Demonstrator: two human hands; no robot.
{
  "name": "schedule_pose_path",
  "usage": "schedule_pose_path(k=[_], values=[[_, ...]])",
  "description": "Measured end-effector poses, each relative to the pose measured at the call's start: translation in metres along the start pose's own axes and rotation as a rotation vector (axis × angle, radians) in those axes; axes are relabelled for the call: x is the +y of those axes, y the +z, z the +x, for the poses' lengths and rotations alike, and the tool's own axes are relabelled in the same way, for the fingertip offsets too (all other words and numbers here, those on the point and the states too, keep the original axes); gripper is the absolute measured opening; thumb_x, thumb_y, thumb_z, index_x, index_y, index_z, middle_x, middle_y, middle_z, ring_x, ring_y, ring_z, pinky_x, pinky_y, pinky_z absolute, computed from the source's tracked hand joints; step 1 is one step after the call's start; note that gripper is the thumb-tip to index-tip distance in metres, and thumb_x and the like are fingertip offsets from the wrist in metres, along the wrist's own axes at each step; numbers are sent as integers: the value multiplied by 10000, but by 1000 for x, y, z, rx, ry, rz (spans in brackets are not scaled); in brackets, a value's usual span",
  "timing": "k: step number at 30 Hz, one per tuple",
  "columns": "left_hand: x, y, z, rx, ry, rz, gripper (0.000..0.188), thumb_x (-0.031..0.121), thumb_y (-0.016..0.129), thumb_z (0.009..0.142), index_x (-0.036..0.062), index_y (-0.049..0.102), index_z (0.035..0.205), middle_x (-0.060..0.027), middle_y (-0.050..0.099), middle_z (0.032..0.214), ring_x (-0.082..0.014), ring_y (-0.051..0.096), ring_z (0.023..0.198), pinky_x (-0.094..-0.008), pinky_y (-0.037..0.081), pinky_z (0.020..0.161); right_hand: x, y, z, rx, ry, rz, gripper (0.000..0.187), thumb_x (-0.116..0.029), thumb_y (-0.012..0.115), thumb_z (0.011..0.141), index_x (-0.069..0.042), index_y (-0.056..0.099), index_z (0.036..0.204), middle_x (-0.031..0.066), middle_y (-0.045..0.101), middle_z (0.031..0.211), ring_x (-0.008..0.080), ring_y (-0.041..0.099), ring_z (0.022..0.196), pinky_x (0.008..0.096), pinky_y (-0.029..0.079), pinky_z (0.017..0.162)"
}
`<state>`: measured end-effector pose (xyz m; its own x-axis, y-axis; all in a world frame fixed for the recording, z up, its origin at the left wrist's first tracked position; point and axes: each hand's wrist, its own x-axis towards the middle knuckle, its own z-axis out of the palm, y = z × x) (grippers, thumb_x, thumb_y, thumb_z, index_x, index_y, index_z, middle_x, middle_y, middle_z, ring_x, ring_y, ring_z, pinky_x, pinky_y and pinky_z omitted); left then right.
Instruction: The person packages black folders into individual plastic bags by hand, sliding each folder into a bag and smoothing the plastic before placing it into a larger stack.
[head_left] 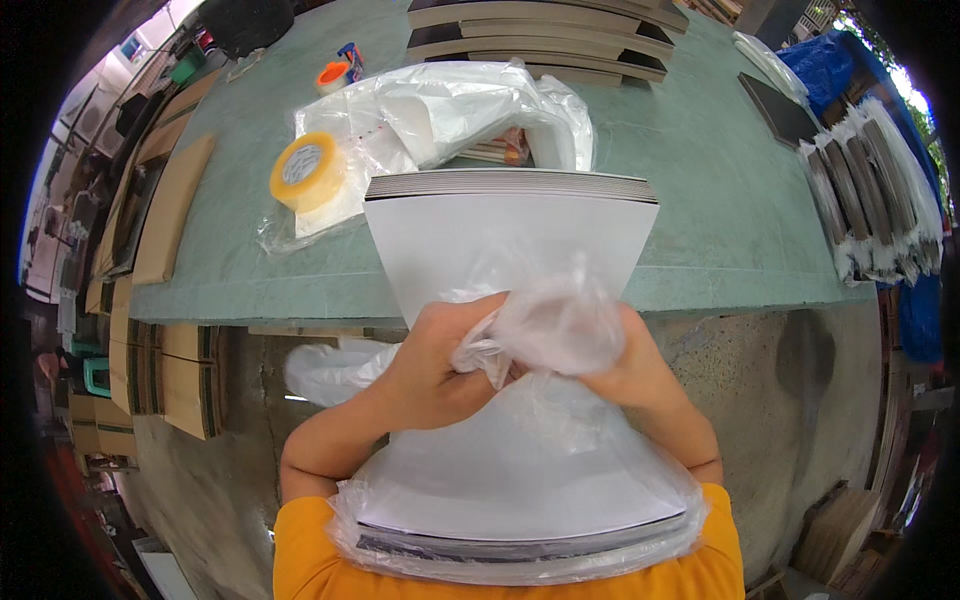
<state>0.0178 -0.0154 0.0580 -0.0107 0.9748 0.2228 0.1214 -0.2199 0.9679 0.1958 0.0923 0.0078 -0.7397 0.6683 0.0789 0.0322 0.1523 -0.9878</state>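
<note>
A stack of white-faced flat panels [510,230] stretches from the table edge back to my torso. Its near end sits inside a clear plastic bag [520,550] against my yellow shirt. My left hand [440,360] is closed on a gathered bunch of the bag's film above the stack. My right hand [625,365] grips the same film from the other side, its fingers mostly hidden behind the blurred, crumpled plastic. The far end of the stack shows bare layered edges.
On the green table [720,220] lie a roll of clear yellowish tape [307,170], a pile of plastic bags [450,105], an orange tape roll [332,77] and stacked dark-edged panels [540,45]. Plastic-wrapped panels [870,185] stand at the right, flattened cardboard [175,215] at the left.
</note>
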Motion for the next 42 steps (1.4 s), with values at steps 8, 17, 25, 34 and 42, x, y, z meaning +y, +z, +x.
schedule_pose_path(k=[8, 17, 25, 34, 42], values=[[-44, -34, -9, -190, 70, 282, 201, 0, 514, 744, 26, 545, 941, -74, 579, 753, -178, 538, 639, -270, 442, 624, -15, 22, 3, -984, -47, 52, 286, -248, 534, 809, -6, 558, 958, 138, 541, 998, 253, 512, 933, 333, 393, 800], [-13, -58, -30, -533, 244, 362, 260, 137, 566, 758, 17, 513, 982, -156, 584, 795, -278, 581, 723, -345, 478, 659, 18, -33, 7, -1299, 234, -266, 246, -187, 536, 751, 5, 581, 896, 154, 576, 930, 303, 537, 872, 380, 388, 827], [-96, -32, -69, -942, -340, 1291, 187, 184, 574, 690, 19, 552, 778, -123, 570, 628, -284, 577, 625, -382, 452, 551, 3, -24, -13, -1058, 82, -1383, 213, -136, 561, 679, -15, 593, 852, 125, 594, 774, 261, 575, 758, 366, 440, 734], [-36, -112, -13, 840, -127, 906, 336, 17, 562, 705, 81, 532, 1033, -95, 567, 789, -231, 558, 740, -251, 438, 620, -6, -23, 12, 214, -389, -883, 504, 81, 440, 579, -45, 515, 1061, 112, 565, 893, 225, 557, 780, 328, 449, 628], [-33, -98, -21, 370, 113, 1132, 558, -118, 524, 561, 101, 548, 1073, -96, 538, 964, -218, 555, 780, -295, 451, 691, -15, -52, 5, 365, -489, -948, 452, 81, 501, 601, -23, 564, 1037, 103, 583, 904, 200, 560, 777, 285, 450, 673]])
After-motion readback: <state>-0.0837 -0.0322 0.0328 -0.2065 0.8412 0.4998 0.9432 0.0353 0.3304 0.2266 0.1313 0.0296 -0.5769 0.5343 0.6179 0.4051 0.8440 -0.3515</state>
